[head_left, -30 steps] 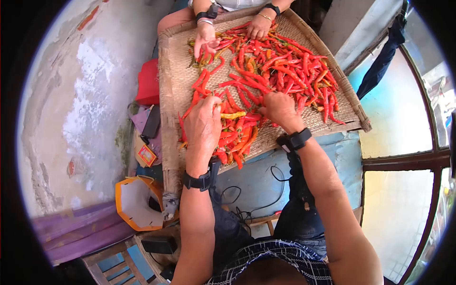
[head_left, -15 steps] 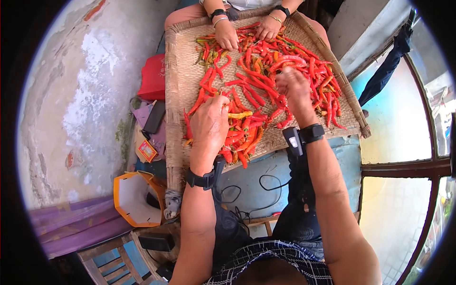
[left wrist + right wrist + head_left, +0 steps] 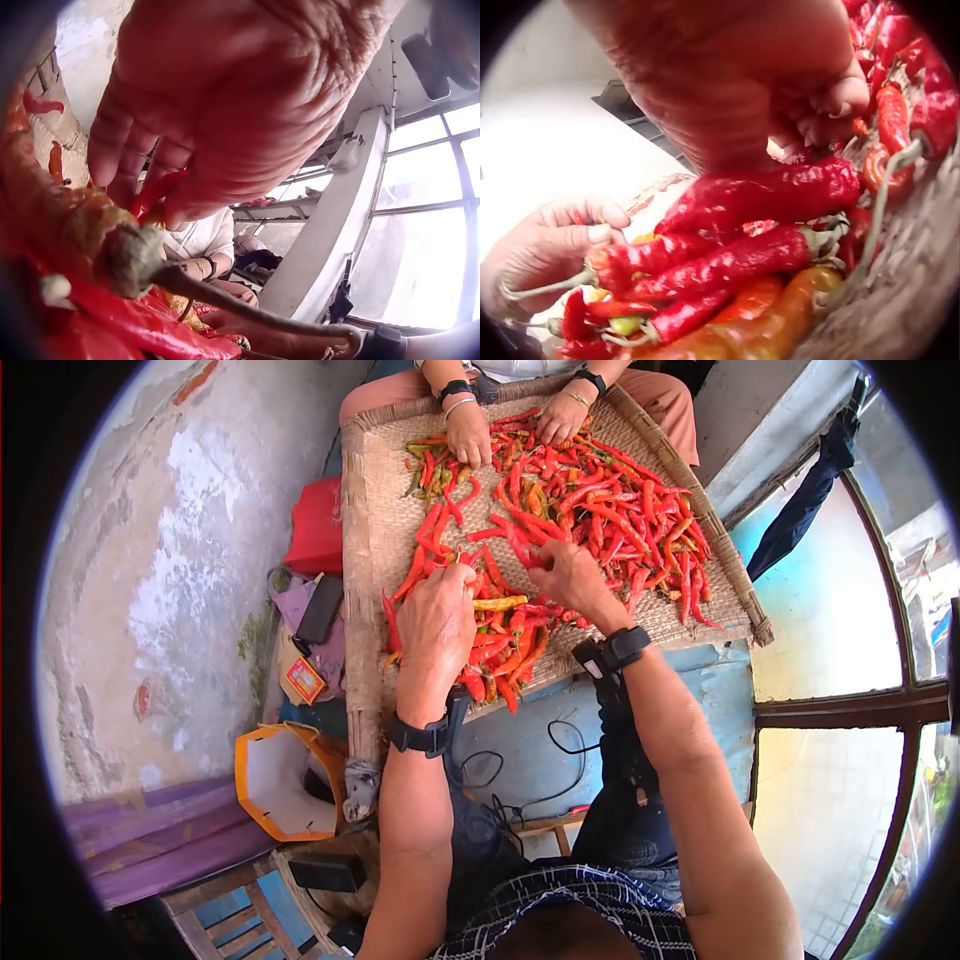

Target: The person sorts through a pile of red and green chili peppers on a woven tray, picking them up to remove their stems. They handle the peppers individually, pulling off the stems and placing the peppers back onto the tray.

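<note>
Through the head view I have my left hand [image 3: 437, 622] over the nearer heap, fingers bent and thumb closed in a narrow pinch on a smooth, glossy red chilli [image 3: 159, 189]. My right hand [image 3: 577, 578] reaches down beside it, fingers curled in among wrinkled, shiny red chillies [image 3: 630, 525]; I cannot tell whether it has hold of one. A slender, curved yellow chilli [image 3: 498, 603] lies between the hands, and the stems up close look dry and twisted.

Everything lies on a coarse, straw-coloured woven tray [image 3: 385, 490] with a thick bound rim. At its far side another person's two hands [image 3: 468, 435] rest among the chillies.

To the left I see a flaking, grey-white plaster wall [image 3: 185, 575], a bright red bag [image 3: 317, 525] and an orange-edged, many-sided box [image 3: 287, 780]; to the right, frosted window panes [image 3: 825, 790] in a dark frame
</note>
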`<state>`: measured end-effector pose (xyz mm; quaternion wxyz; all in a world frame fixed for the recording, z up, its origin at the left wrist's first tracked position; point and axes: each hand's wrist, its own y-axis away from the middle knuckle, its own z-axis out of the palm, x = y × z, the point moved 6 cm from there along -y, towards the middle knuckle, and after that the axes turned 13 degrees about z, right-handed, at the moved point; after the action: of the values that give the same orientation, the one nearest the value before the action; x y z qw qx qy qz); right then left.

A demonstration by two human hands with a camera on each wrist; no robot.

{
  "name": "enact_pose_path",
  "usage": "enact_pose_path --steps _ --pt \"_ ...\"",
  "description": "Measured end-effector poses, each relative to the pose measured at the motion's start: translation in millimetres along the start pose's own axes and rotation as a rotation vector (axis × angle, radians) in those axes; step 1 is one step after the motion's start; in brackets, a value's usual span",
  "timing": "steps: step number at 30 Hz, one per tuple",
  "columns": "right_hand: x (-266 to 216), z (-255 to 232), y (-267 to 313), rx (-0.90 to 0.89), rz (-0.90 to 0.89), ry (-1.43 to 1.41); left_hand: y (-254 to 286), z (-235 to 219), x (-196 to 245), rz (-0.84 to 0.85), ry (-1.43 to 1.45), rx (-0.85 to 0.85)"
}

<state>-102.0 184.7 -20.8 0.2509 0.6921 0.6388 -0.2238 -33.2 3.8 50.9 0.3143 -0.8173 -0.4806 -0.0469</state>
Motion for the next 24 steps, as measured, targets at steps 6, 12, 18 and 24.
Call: enact_pose_path --steps 6,12,18,24 --pt "28 -47 -18 -0.160 0.094 -1.019 0 -1 0 -0.022 0.030 -0.005" --pt "59 -69 -16 0.056 0.019 -0.842 -1 0 -1 -0.036 0.018 -0.032" --pt "49 -51 15 -0.146 0.109 0.402 -2 1 1 0.022 -0.030 -0.006" --pt "44 -39 11 -0.109 0.007 0.438 -2 3 1 0.017 -0.030 -0.028"
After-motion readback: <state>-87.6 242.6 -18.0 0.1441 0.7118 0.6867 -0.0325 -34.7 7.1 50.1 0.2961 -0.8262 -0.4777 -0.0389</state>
